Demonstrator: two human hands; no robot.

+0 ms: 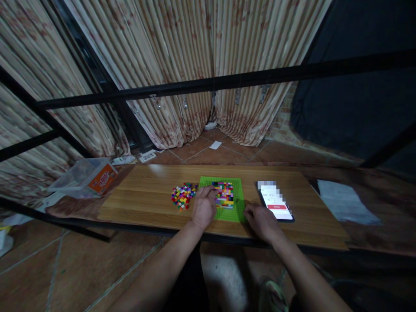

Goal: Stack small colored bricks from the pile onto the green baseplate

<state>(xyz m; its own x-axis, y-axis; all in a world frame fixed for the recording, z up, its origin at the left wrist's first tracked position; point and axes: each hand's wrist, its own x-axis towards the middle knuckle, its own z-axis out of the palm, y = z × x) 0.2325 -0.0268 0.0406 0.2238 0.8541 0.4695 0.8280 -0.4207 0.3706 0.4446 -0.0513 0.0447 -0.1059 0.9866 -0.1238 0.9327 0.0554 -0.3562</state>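
Note:
A bright green studded baseplate [238, 190] lies on the wooden table, bearing a block of tightly set multicoloured toy bricks [226, 193]. My left hand [205, 207] reaches over the plate's left side, its bent fingers at the left edge of the brick block; whatever sits at the fingertips is too small to make out. Left of that hand is a pile of loose small bricks [183, 196] in mixed colours. My right hand [262, 220] rests by the plate's lower right edge with fingers curled together, and its fingertips hide anything between them.
A phone [277, 207] with a lit screen lies right of the plate, close to my right hand. Off the left end of the table [143, 190] stands a clear plastic box [79, 177] with an orange label. A black metal bar [182, 89] crosses beyond the table, before curtains.

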